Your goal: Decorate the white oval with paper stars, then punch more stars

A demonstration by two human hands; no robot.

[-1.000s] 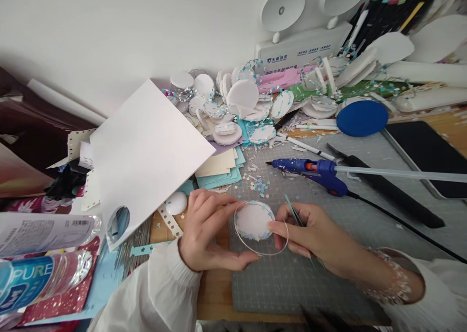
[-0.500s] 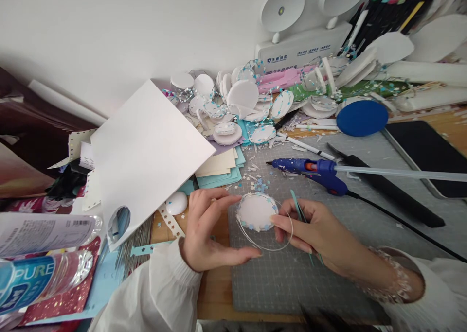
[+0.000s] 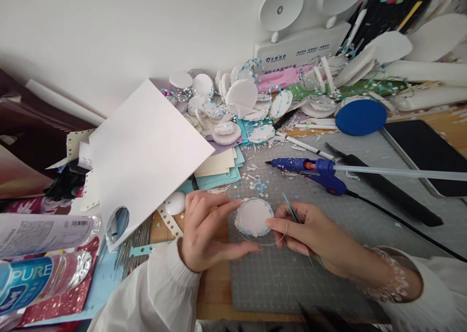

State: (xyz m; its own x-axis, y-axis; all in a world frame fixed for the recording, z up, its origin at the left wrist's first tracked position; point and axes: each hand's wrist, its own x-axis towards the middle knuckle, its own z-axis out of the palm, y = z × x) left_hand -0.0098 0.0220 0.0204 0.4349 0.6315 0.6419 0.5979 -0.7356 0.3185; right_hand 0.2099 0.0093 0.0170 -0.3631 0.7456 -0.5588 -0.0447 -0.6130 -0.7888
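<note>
A round white disc [image 3: 253, 216], edged with small pale blue and white flower-like pieces, hangs low over the grey cutting mat. A thin clear or silvery wire ring [image 3: 263, 244] loops around it and past its lower right. My right hand [image 3: 304, 230] pinches the disc's right edge between thumb and finger, with teal tweezers [image 3: 293, 209] tucked in the same hand. My left hand [image 3: 206, 230] curves in a C at the left, forefinger at the disc's upper left edge, thumb at the ring below. Its fingertips seem to steady the wire ring.
Loose blue and white bits [image 3: 260, 186] lie behind the disc. A blue glue gun [image 3: 310, 169], a black-handled knife [image 3: 394, 188] and a phone [image 3: 430, 157] are to the right. A white board [image 3: 149, 152] leans at left; decorated discs [image 3: 241, 94] pile up behind.
The disc and my right hand have shifted slightly left and down, toward my left hand. The wire ring sticks out less at the right; my left hand stays nearly in place.
</note>
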